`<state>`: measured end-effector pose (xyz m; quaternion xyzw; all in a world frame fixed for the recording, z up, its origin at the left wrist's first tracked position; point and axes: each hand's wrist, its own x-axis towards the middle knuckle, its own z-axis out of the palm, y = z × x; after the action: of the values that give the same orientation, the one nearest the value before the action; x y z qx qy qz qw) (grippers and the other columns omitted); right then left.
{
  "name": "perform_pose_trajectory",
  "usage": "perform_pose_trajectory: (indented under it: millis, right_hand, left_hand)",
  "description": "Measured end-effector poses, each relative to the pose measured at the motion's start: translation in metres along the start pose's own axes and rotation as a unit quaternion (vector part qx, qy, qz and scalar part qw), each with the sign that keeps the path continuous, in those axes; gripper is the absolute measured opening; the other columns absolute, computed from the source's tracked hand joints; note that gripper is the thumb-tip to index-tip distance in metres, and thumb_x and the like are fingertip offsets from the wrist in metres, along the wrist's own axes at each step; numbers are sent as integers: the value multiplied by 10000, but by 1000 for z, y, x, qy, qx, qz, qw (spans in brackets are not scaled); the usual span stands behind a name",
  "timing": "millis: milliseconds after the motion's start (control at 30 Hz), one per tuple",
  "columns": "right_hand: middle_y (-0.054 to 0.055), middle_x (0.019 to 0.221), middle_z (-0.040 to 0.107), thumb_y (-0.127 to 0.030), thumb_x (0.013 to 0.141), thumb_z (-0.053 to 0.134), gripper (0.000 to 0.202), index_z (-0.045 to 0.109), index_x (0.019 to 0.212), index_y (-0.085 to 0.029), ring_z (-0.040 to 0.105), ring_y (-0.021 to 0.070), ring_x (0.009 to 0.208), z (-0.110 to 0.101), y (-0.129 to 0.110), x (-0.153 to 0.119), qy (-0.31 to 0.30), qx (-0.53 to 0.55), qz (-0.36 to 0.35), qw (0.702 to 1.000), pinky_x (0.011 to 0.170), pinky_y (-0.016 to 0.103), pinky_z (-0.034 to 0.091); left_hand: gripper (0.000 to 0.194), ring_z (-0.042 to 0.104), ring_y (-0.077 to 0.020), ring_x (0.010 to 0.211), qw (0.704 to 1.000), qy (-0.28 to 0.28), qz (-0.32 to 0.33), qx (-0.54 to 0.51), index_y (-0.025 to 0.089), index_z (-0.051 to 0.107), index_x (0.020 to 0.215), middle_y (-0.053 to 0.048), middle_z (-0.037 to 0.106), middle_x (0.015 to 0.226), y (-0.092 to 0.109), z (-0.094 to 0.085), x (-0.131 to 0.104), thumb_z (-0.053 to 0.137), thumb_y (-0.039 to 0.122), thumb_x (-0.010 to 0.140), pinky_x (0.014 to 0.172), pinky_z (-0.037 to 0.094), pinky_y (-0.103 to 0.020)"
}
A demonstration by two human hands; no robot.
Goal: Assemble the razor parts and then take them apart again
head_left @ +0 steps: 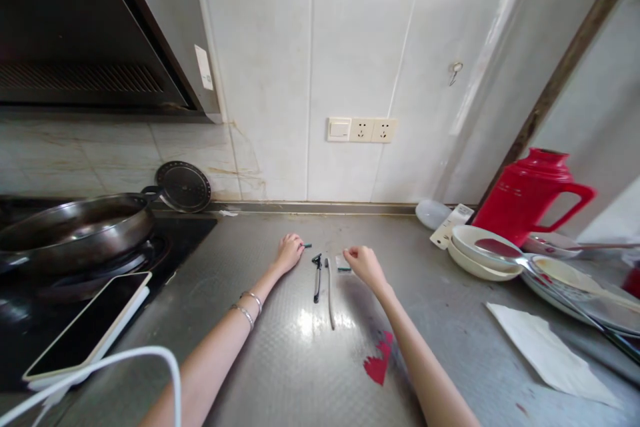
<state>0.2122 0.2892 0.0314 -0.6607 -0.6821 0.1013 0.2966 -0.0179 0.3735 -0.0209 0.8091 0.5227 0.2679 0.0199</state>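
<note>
Metal counter [280,360], razor [317,280], toothbrush [330,295], red scrap [379,363]

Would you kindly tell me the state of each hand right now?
Left hand: fingers curled at a small green item; grip cannot be told.
Right hand: fingers curled by a small clear packet; grip cannot be told.

Tiled pale grey along the wall [270,33], stained brown below the range hood [90,20]; gleaming with light across the metal table [290,377].
</note>
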Motion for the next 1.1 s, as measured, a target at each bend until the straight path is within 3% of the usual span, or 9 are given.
perform_pose_trajectory:
  millis: [200,467,733,1100]
  right_hand:
    - [59,697,665,-329,785,451,292,685,801,-155,575,153,646,-5,19,6,3,65,-42,997,592,217,374]
    - [65,821,660,-304,802,498,289,662,989,-157,568,155,707,-6,12,3,-1,107,-120,987,715,263,425]
    - [52,851,655,-296,775,581,213,691,916,-181,562,142,723,-7,10,1,-53,123,-169,976,725,253,424]
    - [45,800,681,-298,781,566,187,693,826,-168,575,139,721,-13,11,0,-64,143,-177,972,694,233,415]
  left_hand:
    - [122,480,-198,983,999,12,8,-43,180,623,823,-53,605,967,12,-7,-1,509,220,808,867,338,-346]
    - [119,485,-210,1001,985,34,113,-128,189,637,823,-63,606,975,52,-23,-8,529,228,790,903,341,-370]
    - [154,439,-221,1090,974,21,158,-160,205,640,883,-70,595,1013,80,-32,-20,513,248,808,959,313,-397]
    - [145,459,-219,1063,975,17,171,-140,190,635,871,-75,599,990,80,-25,-21,516,250,814,935,345,-390]
